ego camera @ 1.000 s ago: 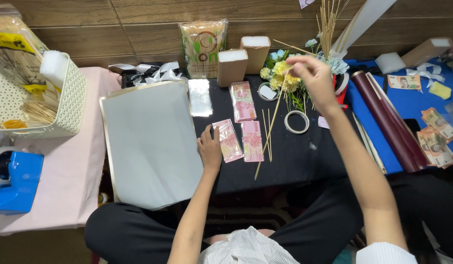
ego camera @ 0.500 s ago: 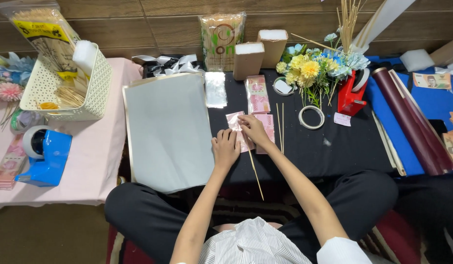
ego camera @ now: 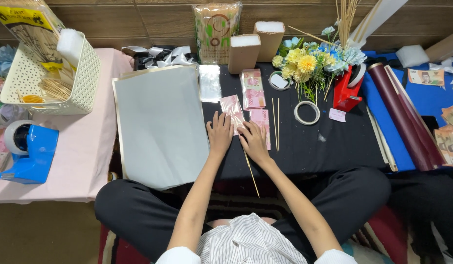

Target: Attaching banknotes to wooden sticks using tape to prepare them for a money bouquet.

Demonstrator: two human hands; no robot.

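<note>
Hands both down on black table [ego camera: 305, 146], side by side, palms facing down. Left hand [ego camera: 219, 134] flat, fingers spread, pressing lower edge of pink banknote in clear sleeve [ego camera: 233, 110]. Right hand [ego camera: 254, 140] just beside it, fingers curled loosely over a thin wooden skewer [ego camera: 251, 173] that runs from under the hand toward the person's lap; exact grip on skewer cannot be told, fingertips hidden. Second pink banknote [ego camera: 261, 119] lies touching right hand's far side.

Further back: stack of pink banknotes [ego camera: 252, 88], clear plastic sleeve [ego camera: 210, 83], two more skewers [ego camera: 275, 122] lying parallel right of the notes. Tape ring [ego camera: 307, 112] near them, small pink tag [ego camera: 337, 115] beside it. Large grey sheet with gold edge [ego camera: 160, 124] left of left hand, overhanging table edge. Artificial flower bunch [ego camera: 309, 66], yellow and blue, at back right next to red tape dispenser [ego camera: 348, 88]. Two brown boxes [ego camera: 256, 46] and skewer packet [ego camera: 216, 29] along wall. Dark maroon roll [ego camera: 405, 117] on blue sheet far right, more banknotes [ego camera: 449, 139] beside it. White basket [ego camera: 50, 78] and blue tape dispenser [ego camera: 28, 149] on pink table at left. Person sits cross-legged, black trousers, white sleeves.
</note>
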